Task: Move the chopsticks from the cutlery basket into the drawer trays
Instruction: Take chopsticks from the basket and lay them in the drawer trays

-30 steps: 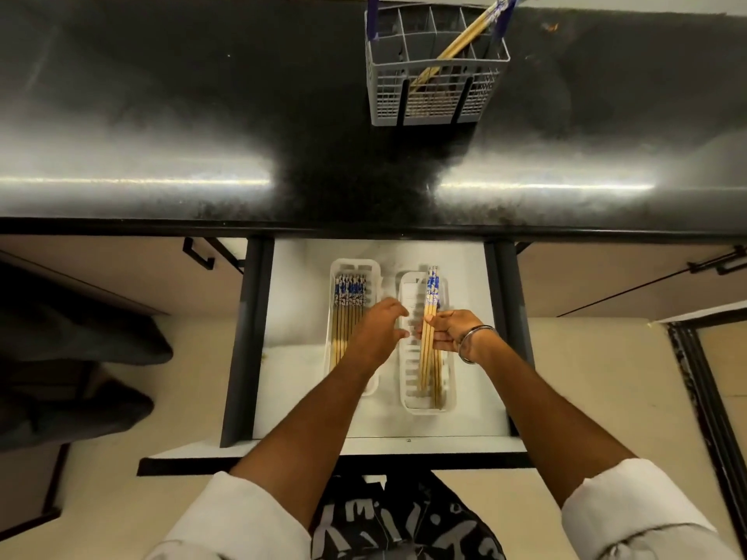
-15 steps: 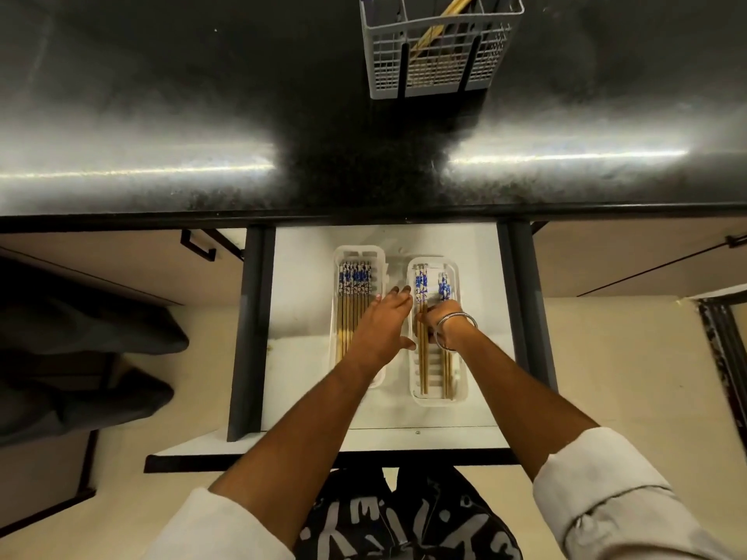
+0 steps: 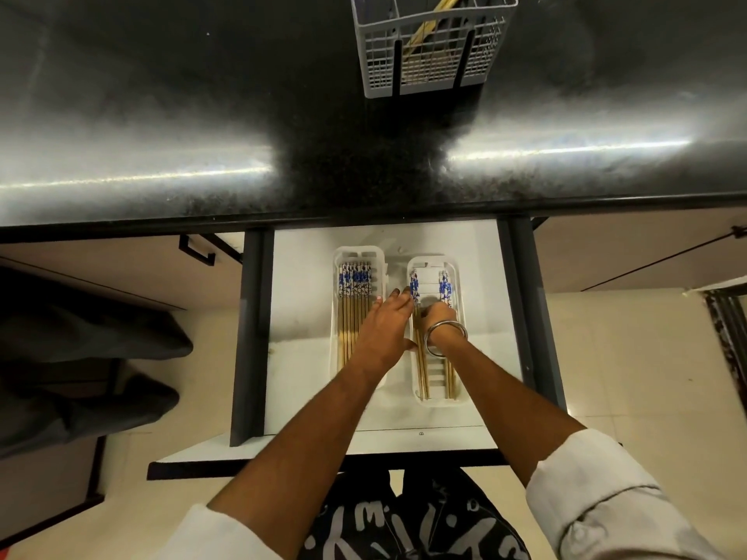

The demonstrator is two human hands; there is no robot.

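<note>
Two trays (image 3: 456, 401) in drawer (image 3: 301, 276); one cutlery basket (image 3: 428, 46) on counter (image 3: 161, 95).

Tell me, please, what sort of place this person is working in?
Most likely a home kitchen: a dark stone countertop carries a grey cutlery basket, and an open drawer below holds white trays of chopsticks.

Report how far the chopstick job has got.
Done: the left tray holds a full row of chopsticks. In hand: both hands are in the right tray, which holds a few along its sides; the left hand lies flat, the right hand is curled among them. Left: some still stand in the basket on the counter.
</note>
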